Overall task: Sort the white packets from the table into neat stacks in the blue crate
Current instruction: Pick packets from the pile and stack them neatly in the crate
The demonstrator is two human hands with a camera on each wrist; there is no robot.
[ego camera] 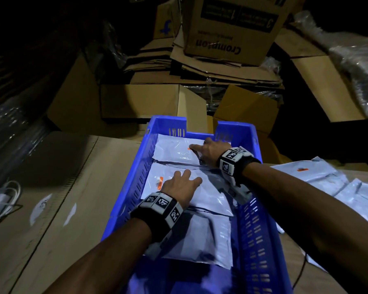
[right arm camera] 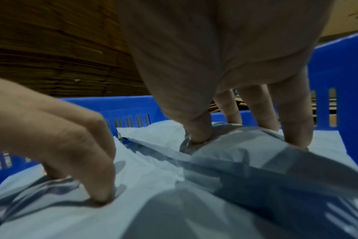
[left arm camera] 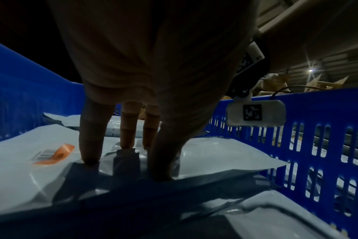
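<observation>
A blue crate (ego camera: pixel 168 122) (left arm camera: pixel 317 113) (right arm camera: pixel 337 64) stands in front of me with white packets laid in a row inside. My left hand (ego camera: pixel 179 185) (left arm camera: pixel 125 137) presses its spread, straight fingers down on the middle packet (ego camera: pixel 210 198) (left arm camera: pixel 20 174), beside its orange label (ego camera: pixel 160 179). My right hand (ego camera: pixel 208 150) (right arm camera: pixel 253 110) presses flat on the far packet (ego camera: pixel 174 149) (right arm camera: pixel 245 148), thumb stretched out. A third packet (ego camera: pixel 204 240) lies nearest me, partly under my left wrist. Several loose white packets (ego camera: pixel 327 181) lie on the table to the right of the crate.
Cardboard boxes (ego camera: pixel 140 102) and flattened cartons (ego camera: pixel 221 68) are piled behind the crate. A large cardboard sheet (ego camera: pixel 62 187) lies to the left, with a white cable (ego camera: pixel 0 198) at its left edge. Crumpled clear plastic (ego camera: pixel 359 66) sits at the far right.
</observation>
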